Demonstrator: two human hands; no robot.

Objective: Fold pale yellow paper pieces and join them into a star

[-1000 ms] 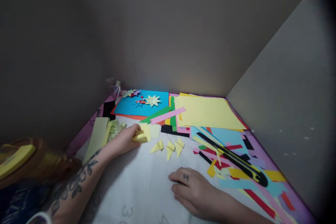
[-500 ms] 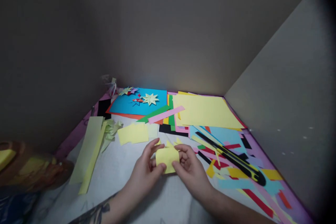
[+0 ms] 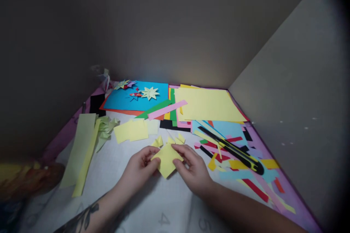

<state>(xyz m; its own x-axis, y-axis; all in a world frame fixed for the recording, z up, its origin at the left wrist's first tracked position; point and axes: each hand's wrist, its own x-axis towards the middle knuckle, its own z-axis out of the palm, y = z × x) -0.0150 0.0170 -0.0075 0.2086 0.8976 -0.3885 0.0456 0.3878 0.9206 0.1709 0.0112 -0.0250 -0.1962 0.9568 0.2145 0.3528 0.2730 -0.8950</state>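
Note:
Between both hands, a small square of yellow paper point(image 3: 167, 162) is held with one corner pointing toward me. My left hand point(image 3: 143, 164) pinches its left corner between thumb and fingers. At the right corner, my right hand point(image 3: 190, 165) grips it the same way. Just beyond the square lie a few small folded yellow paper pieces point(image 3: 158, 141). Yellow paper rectangles point(image 3: 131, 130) rest farther off to the left. A black and yellow utility knife point(image 3: 235, 153) lies on paper scraps to the right.
Pale green strips point(image 3: 79, 149) and folded pale pieces point(image 3: 107, 125) lie on the left. At the back are a blue sheet point(image 3: 117, 102) bearing paper stars point(image 3: 150, 93) and a large cream sheet point(image 3: 205, 103). Walls stand behind and to the right. A blurred brown object point(image 3: 41, 180) sits at lower left.
The yellow square has turned from lying edge-on to standing on a corner, and now looks flat rather than curved. Both hands still grip it. The view has shifted slightly.

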